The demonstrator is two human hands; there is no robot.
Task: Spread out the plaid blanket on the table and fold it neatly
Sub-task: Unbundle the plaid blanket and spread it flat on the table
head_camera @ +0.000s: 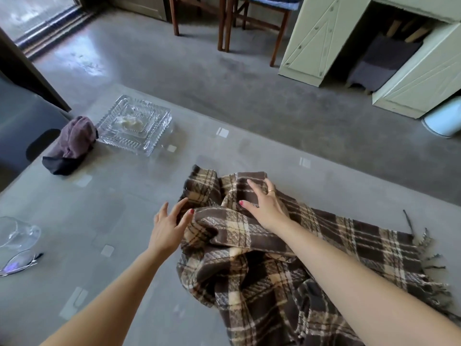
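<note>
A brown-and-cream plaid woven blanket [287,258] with a fringed edge lies bunched and creased across the lower right of the frame on a glossy grey glass-topped surface [112,221], the spreading barely begun and every fold yet to come; the right hand [264,203] rests fingers-splayed and flat on a raised ridge of the soft, thick cloth, gripping nothing, while the left hand [169,226] reaches in open, fingertips touching the blanket's left edge. At upper left stand a ribbed square cut-glass dish [136,124] and a crumpled mauve cloth [72,143], well apart from the blanket
</note>
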